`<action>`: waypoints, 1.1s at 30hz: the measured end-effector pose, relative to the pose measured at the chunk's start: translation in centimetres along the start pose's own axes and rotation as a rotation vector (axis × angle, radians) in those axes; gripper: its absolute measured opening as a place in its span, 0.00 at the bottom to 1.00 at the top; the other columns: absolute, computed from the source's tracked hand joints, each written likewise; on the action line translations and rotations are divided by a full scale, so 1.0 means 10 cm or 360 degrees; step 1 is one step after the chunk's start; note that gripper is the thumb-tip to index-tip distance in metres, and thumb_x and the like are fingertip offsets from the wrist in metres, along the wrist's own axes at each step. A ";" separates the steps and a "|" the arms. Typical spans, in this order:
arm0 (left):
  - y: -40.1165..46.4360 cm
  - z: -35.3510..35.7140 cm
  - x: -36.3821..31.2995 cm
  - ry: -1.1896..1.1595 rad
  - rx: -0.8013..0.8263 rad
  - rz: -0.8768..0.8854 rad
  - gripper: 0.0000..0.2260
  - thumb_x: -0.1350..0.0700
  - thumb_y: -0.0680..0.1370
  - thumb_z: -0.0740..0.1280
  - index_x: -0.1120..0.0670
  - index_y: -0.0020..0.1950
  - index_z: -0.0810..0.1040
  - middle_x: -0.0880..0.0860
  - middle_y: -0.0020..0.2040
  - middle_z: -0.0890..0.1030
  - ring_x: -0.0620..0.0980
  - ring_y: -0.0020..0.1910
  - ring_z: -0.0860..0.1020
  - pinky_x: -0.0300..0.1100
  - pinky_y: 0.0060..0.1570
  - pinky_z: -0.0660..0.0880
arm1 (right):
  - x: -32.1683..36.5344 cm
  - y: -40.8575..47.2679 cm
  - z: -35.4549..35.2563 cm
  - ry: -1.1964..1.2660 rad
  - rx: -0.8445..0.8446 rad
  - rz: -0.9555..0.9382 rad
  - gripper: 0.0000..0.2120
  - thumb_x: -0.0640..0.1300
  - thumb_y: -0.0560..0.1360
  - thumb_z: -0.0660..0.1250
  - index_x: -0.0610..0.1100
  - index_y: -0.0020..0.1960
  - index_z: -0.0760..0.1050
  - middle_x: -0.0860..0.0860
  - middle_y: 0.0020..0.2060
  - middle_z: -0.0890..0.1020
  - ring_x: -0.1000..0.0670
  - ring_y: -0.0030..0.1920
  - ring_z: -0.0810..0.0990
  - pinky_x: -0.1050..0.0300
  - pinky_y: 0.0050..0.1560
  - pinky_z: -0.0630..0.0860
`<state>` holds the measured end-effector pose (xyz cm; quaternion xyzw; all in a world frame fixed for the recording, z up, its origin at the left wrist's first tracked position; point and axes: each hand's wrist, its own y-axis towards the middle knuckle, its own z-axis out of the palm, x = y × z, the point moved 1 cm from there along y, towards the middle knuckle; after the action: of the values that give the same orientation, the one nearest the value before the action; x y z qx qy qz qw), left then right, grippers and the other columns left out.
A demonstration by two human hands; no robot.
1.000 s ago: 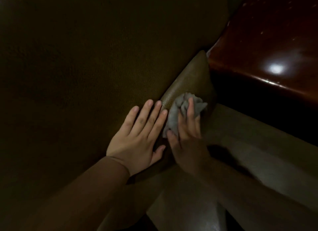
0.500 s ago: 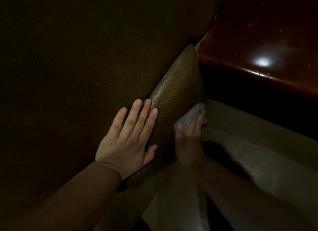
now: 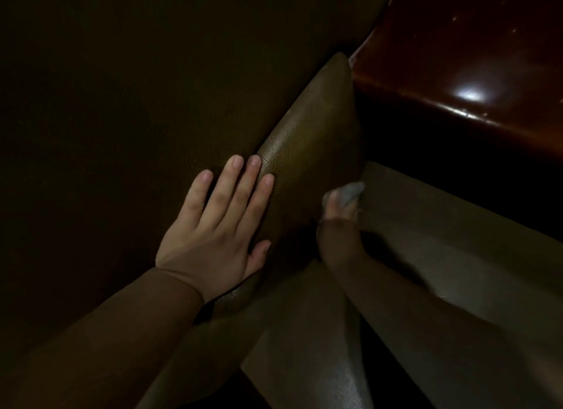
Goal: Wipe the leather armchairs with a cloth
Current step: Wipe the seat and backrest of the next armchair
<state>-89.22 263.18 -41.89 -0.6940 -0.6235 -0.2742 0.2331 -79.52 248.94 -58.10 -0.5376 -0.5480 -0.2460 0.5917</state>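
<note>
**Two hands at the armchair's edge, cloth down low**

Two hands work in dim light. Farthest left, the leather armchair (image 3: 128, 110) fills the view as a broad, dark, finely pebbled panel; it looks firm and slightly padded, and a wipe should slide over it easily. The left hand (image 3: 213, 226) lies flat on it, fingers (image 3: 234, 183) straight and close together, holding nothing, their tips reaching the rounded, lighter-lit edge (image 3: 307, 140) where the grain shows as small glossy bumps. Just right of that edge, lower and in shadow, the right hand (image 3: 338, 217) pinches the grey cloth (image 3: 350, 191), bunched at the fingertips against the chair's side; the grip is blurred, yet the cloth sits clamped under them. It looks light, soft and limp, best held wadded in the palm so a flat pad meets the leather. Beneath runs a pale, smooth, faintly shiny floor (image 3: 457, 271). Far right, a polished reddish wooden surface (image 3: 487, 58) reflects a bright lamp spot.
</note>
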 end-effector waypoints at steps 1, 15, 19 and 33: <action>0.01 0.00 -0.01 -0.0010 0.0004 0.0005 0.39 0.36 0.83 0.52 0.62 0.85 0.54 0.65 0.84 0.57 0.65 0.83 0.54 0.60 0.81 0.42 | 0.06 0.10 0.00 0.0090 -0.0161 0.0087 0.41 0.68 0.82 0.54 0.44 0.84 0.50 0.42 0.82 0.59 0.44 0.80 0.61 0.55 0.79 0.52; 0.01 -0.01 0.01 -0.0095 0.0000 0.0012 0.39 0.36 0.84 0.48 0.62 0.86 0.49 0.65 0.84 0.54 0.66 0.84 0.52 0.58 0.80 0.36 | 0.13 -0.07 0.18 -0.0278 -0.0265 -0.0417 0.37 0.61 0.84 0.44 0.37 0.84 0.43 0.36 0.83 0.44 0.38 0.83 0.45 0.39 0.82 0.46; -0.03 -0.15 -0.11 -0.0252 0.0043 -0.0065 0.33 0.42 0.85 0.50 0.59 0.86 0.54 0.63 0.85 0.56 0.63 0.85 0.52 0.56 0.81 0.39 | -0.13 -1.12 0.54 -0.0447 -0.0255 -0.0760 0.27 0.51 0.88 0.51 0.34 0.78 0.51 0.23 0.76 0.54 0.21 0.76 0.57 0.21 0.73 0.59; -2.53 -0.18 -0.44 -0.0645 0.0070 -0.0230 0.37 0.40 0.82 0.57 0.63 0.84 0.60 0.62 0.84 0.59 0.60 0.84 0.57 0.56 0.82 0.55 | -0.37 -2.55 1.24 -0.0513 0.0139 -0.1086 0.29 0.56 0.86 0.51 0.38 0.78 0.54 0.27 0.80 0.49 0.28 0.81 0.49 0.26 0.76 0.53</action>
<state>-114.79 261.60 -44.00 -0.6832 -0.7116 -0.1314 0.0977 -107.75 251.42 -54.40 -0.3305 -0.7916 -0.3175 0.4042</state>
